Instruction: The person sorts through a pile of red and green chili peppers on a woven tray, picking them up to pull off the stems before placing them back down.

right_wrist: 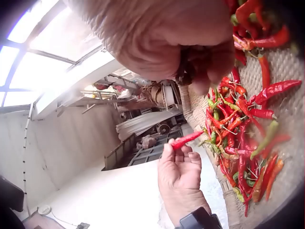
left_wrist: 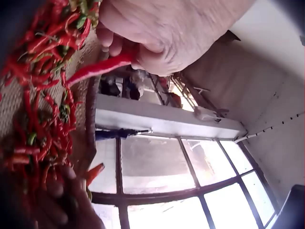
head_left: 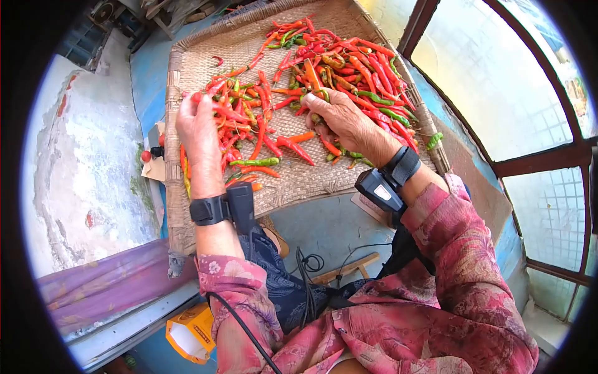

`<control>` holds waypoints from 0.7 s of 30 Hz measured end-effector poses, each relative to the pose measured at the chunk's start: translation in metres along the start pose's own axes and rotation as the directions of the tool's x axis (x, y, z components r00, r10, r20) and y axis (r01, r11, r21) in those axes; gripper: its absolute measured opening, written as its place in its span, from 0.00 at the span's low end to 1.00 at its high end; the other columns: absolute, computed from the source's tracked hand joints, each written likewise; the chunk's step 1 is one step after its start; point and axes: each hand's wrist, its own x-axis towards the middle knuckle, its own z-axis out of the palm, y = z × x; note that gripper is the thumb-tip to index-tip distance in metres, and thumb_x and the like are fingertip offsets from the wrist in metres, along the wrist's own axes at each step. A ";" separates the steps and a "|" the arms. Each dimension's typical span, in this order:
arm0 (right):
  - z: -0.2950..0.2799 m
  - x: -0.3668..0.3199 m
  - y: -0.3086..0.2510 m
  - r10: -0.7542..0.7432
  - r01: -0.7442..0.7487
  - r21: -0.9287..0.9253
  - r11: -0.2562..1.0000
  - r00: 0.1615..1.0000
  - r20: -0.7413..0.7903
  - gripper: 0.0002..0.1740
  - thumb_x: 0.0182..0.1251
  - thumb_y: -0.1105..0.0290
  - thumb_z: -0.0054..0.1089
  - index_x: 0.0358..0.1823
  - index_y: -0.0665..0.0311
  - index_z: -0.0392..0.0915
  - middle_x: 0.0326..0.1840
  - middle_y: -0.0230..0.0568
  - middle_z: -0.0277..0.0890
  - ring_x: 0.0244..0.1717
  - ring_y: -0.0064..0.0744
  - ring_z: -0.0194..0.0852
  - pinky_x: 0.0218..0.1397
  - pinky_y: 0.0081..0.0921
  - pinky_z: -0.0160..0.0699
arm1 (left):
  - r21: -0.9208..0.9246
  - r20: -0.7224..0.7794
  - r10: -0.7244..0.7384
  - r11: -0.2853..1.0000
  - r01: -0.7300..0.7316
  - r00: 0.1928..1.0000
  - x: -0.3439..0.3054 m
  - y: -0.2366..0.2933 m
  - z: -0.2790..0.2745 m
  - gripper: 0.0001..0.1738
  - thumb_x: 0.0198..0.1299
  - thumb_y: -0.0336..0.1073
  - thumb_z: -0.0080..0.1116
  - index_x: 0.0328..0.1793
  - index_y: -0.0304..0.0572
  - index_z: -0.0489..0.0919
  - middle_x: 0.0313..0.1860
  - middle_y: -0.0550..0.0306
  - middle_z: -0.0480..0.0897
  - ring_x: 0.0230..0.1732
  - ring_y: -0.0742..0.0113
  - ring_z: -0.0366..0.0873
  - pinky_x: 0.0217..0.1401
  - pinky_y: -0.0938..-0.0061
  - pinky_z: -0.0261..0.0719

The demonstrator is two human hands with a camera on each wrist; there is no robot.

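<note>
A large woven tray (head_left: 293,187) bears two heaps of red, orange and green chili peppers, one at left (head_left: 240,124) and a bigger one at right (head_left: 380,81). Over the tray's left side, the left hand (head_left: 200,134) pinches a red pepper (left_wrist: 102,67) between thumb and fingers, its tip pointing out. Beside the right heap, the right hand (head_left: 349,124) has its fingers curled round dark, brownish-green peppers (right_wrist: 187,69), partly hidden by the palm. An orange pepper (head_left: 313,76) stands up just beyond those fingers.
A paned window (head_left: 536,199) runs along the right, a whitish wall (head_left: 93,162) along the left. Below the tray are cables (head_left: 308,262), a wooden piece (head_left: 349,269) and an orange box (head_left: 194,330). Small red round things (head_left: 146,156) lie left of the tray.
</note>
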 end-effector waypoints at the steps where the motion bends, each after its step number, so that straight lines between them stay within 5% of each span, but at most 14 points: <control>1: 0.000 0.000 0.000 -0.027 0.027 0.002 1.000 1.000 0.001 0.14 0.69 0.59 0.48 0.39 0.64 0.68 0.25 0.33 0.70 0.13 0.15 0.60 0.13 0.14 0.59 | 0.274 -0.072 0.218 0.943 -0.191 0.973 0.001 0.001 -0.006 0.17 0.58 0.38 0.55 0.47 0.31 0.74 0.38 0.55 0.79 0.36 0.71 0.75 0.40 0.74 0.73; 2: 0.001 0.002 0.003 -0.057 0.057 -0.001 0.998 0.998 -0.020 0.14 0.68 0.59 0.50 0.36 0.64 0.68 0.22 0.32 0.69 0.12 0.14 0.56 0.12 0.14 0.55 | 0.533 -0.081 0.439 0.778 -0.333 0.895 0.000 0.000 -0.008 0.22 0.58 0.38 0.55 0.53 0.28 0.73 0.41 0.50 0.80 0.40 0.66 0.77 0.46 0.71 0.74; 3: 0.001 0.004 0.005 -0.059 0.059 0.004 0.998 0.998 -0.026 0.14 0.68 0.59 0.50 0.36 0.64 0.68 0.22 0.32 0.69 0.12 0.14 0.56 0.12 0.14 0.55 | 0.532 -0.073 0.442 0.775 -0.339 0.894 -0.004 0.004 -0.005 0.22 0.58 0.38 0.55 0.53 0.28 0.73 0.41 0.50 0.80 0.40 0.66 0.77 0.46 0.71 0.74; 5: 0.001 0.008 0.008 -0.102 0.107 -0.120 0.987 0.993 0.052 0.15 0.68 0.58 0.50 0.31 0.63 0.69 0.19 0.30 0.67 0.11 0.14 0.55 0.12 0.14 0.54 | 0.423 0.045 0.198 0.884 -0.198 0.979 -0.014 0.009 0.007 0.23 0.59 0.41 0.55 0.54 0.30 0.73 0.43 0.52 0.80 0.41 0.67 0.77 0.46 0.70 0.74; 6: 0.006 -0.001 -0.001 -0.091 0.103 -0.159 0.982 0.993 0.081 0.16 0.68 0.57 0.51 0.28 0.62 0.69 0.16 0.27 0.63 0.12 0.14 0.54 0.13 0.16 0.53 | 0.180 0.165 0.159 0.966 -0.188 0.973 -0.016 -0.006 0.018 0.22 0.61 0.44 0.54 0.53 0.32 0.74 0.40 0.58 0.79 0.37 0.72 0.75 0.40 0.73 0.74; 7: 0.007 0.000 0.001 -0.093 0.105 -0.157 0.982 0.992 0.083 0.16 0.68 0.57 0.51 0.28 0.62 0.69 0.16 0.27 0.63 0.12 0.14 0.54 0.13 0.16 0.53 | 0.012 0.325 -0.086 0.996 0.087 0.942 -0.040 0.015 0.032 0.20 0.62 0.45 0.53 0.51 0.35 0.76 0.38 0.63 0.78 0.34 0.78 0.72 0.34 0.80 0.71; 9: 0.009 0.002 0.007 -0.138 0.213 -0.299 0.930 0.958 0.252 0.16 0.67 0.57 0.51 0.29 0.62 0.70 0.14 0.24 0.61 0.12 0.14 0.54 0.14 0.18 0.53 | -0.110 0.531 -0.139 0.967 0.231 0.836 -0.056 0.012 0.051 0.17 0.61 0.47 0.56 0.44 0.39 0.79 0.31 0.69 0.76 0.29 0.83 0.67 0.28 0.85 0.64; 11: 0.010 -0.001 0.004 -0.122 0.231 -0.424 0.876 0.956 0.267 0.14 0.67 0.58 0.52 0.33 0.62 0.71 0.14 0.24 0.61 0.12 0.13 0.53 0.14 0.18 0.52 | -0.131 0.545 -0.129 0.963 0.236 0.828 -0.059 0.007 0.058 0.16 0.61 0.46 0.56 0.42 0.41 0.79 0.28 0.71 0.74 0.27 0.84 0.65 0.28 0.86 0.62; 17: 0.001 0.002 0.015 0.021 0.024 -0.198 0.980 0.975 0.221 0.12 0.66 0.62 0.51 0.34 0.65 0.71 0.15 0.26 0.63 0.11 0.13 0.54 0.12 0.15 0.54 | -0.254 0.167 -0.025 0.965 0.068 0.986 -0.015 0.010 0.023 0.12 0.63 0.43 0.52 0.39 0.43 0.77 0.25 0.68 0.76 0.23 0.85 0.66 0.24 0.89 0.64; 19: -0.001 0.000 0.011 0.007 0.027 -0.186 0.982 0.984 0.179 0.12 0.66 0.63 0.51 0.35 0.66 0.72 0.18 0.28 0.65 0.11 0.14 0.56 0.12 0.15 0.55 | -0.042 0.063 -0.079 0.996 0.082 0.995 0.001 0.005 -0.001 0.10 0.62 0.41 0.53 0.41 0.43 0.77 0.25 0.68 0.75 0.22 0.86 0.65 0.24 0.89 0.65; 20: -0.001 -0.001 0.007 0.041 -0.034 -0.051 0.998 0.990 0.134 0.12 0.66 0.62 0.51 0.36 0.66 0.72 0.19 0.28 0.66 0.12 0.15 0.57 0.12 0.15 0.55 | 0.001 0.011 0.041 0.999 -0.041 0.999 0.010 -0.010 -0.011 0.11 0.61 0.39 0.53 0.43 0.40 0.75 0.27 0.65 0.77 0.25 0.81 0.70 0.27 0.84 0.68; 21: 0.000 -0.001 0.006 0.079 -0.087 0.088 0.992 0.992 0.093 0.13 0.67 0.62 0.50 0.37 0.66 0.72 0.21 0.29 0.67 0.13 0.15 0.58 0.11 0.15 0.56 | 0.413 -0.063 0.229 0.892 -0.183 0.971 0.018 -0.010 -0.015 0.16 0.61 0.38 0.53 0.49 0.35 0.74 0.34 0.58 0.80 0.33 0.72 0.75 0.36 0.77 0.73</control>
